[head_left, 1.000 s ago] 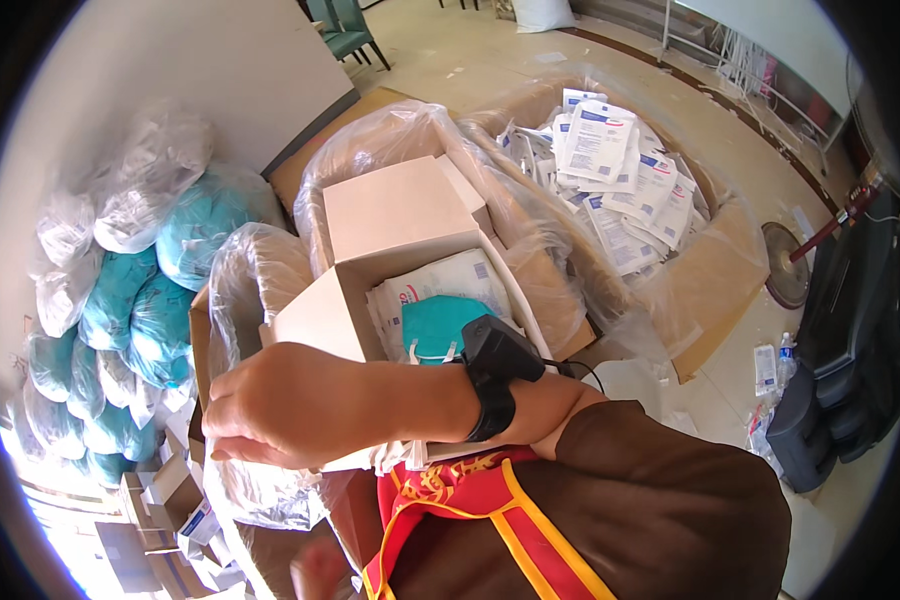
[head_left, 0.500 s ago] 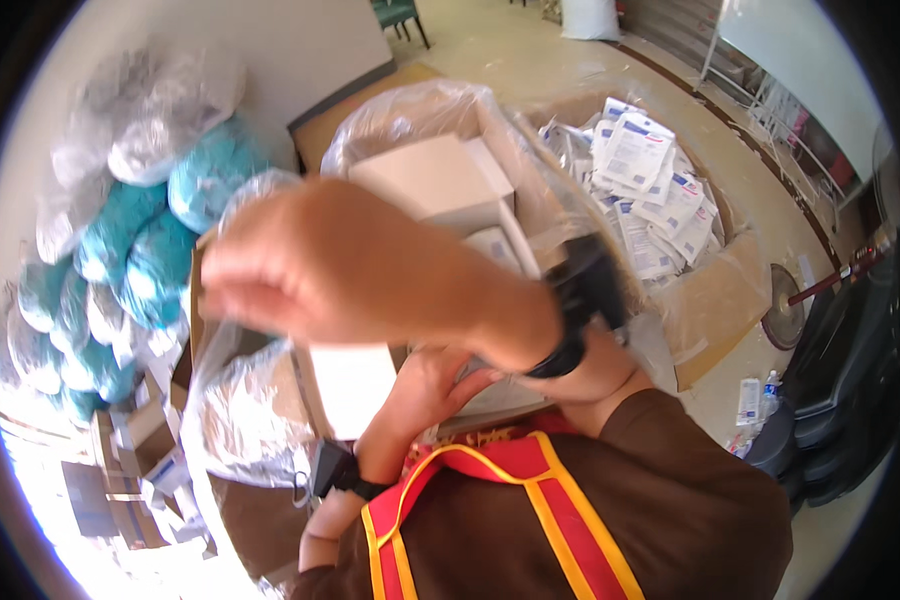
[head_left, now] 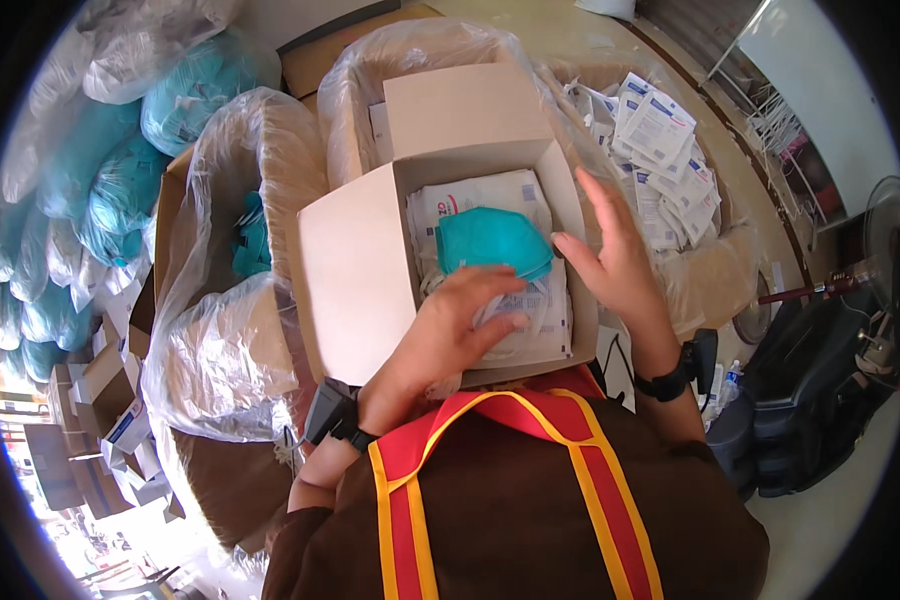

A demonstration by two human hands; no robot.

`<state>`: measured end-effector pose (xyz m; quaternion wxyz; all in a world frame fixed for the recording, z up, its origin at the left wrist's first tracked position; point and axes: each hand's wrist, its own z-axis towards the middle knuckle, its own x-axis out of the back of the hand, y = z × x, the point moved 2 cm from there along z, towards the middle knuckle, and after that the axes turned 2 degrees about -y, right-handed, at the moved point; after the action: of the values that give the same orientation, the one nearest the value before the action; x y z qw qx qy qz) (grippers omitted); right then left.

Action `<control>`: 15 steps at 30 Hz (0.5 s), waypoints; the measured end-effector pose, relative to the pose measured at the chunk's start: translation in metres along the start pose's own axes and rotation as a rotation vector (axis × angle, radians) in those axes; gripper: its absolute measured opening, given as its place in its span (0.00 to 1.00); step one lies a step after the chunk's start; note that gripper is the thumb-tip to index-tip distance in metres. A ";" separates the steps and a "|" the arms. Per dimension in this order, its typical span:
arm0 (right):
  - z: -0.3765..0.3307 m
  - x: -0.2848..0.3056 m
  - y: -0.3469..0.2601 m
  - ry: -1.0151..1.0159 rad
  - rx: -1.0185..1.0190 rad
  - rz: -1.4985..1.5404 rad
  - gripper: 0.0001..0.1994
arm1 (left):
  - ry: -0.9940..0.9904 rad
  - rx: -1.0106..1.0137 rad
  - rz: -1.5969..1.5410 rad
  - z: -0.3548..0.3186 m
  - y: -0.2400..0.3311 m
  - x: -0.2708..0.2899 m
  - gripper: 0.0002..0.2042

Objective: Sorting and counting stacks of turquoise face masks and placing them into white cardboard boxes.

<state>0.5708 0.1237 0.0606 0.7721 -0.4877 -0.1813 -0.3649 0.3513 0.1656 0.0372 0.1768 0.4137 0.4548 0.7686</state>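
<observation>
A small open cardboard box (head_left: 352,272) stands in front of me with its flaps folded out. Inside lie white printed packets (head_left: 485,190), and on top of them rests a teal cup-shaped face mask (head_left: 493,240). My left hand (head_left: 460,325) reaches over the box's near left side. Its fingers and thumb are apart, with the fingertips at the mask's lower edge. My right hand (head_left: 615,250) is over the box's right rim, fingers spread and thumb toward the mask, holding nothing. Whether that thumb touches the mask I cannot tell.
A plastic-lined carton (head_left: 235,370) on the left holds more teal masks (head_left: 253,235). Another lined carton (head_left: 700,285), heaped with white packets (head_left: 660,130), stands at the right. Bulging bags (head_left: 130,190) are piled far left, above cardboard boxes (head_left: 95,400). Black chairs (head_left: 800,420) stand right.
My right hand has swung back from the left, where its arm crossed over my left one, to the box's right side. The teal mask now shows inside the box. The view has shifted.
</observation>
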 end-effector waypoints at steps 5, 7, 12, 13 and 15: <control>-0.007 -0.031 0.022 -0.022 0.014 -0.168 0.31 | 0.364 0.057 -0.660 -0.007 -0.013 0.007 0.18; -0.006 -0.032 0.019 -0.027 0.008 -0.108 0.31 | 0.394 0.124 -0.813 -0.013 -0.009 0.012 0.19; -0.005 -0.031 0.026 -0.090 -0.011 -0.134 0.32 | 0.334 -0.107 -0.712 -0.014 0.004 0.063 0.26; -0.009 -0.021 0.023 -0.079 -0.021 -0.153 0.32 | 0.405 -0.237 -0.579 -0.010 0.023 0.080 0.26; -0.014 -0.018 0.031 -0.071 -0.054 -0.172 0.33 | 0.681 -0.348 -0.348 -0.016 0.057 0.124 0.29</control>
<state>0.5807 0.1258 0.0232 0.7177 -0.5034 -0.2398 -0.4171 0.2710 0.2073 0.1408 0.2107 0.0172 0.4137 0.8856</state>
